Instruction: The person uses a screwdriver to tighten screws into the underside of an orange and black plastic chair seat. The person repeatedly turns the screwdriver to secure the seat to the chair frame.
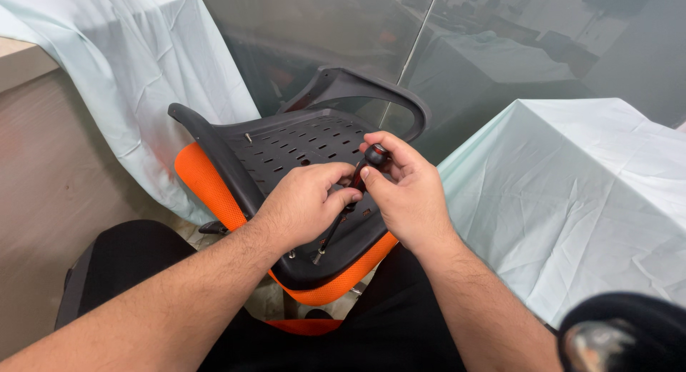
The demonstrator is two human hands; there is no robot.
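Screwdriver [350,200] with a dark red-and-black handle stands tilted over the black perforated underside of an upturned chair seat [286,150], its tip down near the seat's lower edge. Right hand [407,193] pinches the handle's rounded top; left hand [304,204] grips the shaft with closed fingers. Orange cushion [207,190] edges the seat, pale cloth [572,193] draped beside it.

An office: glass partition [343,36] with reflected desks, cloth-draped tables [572,179], office chair seat [286,157].
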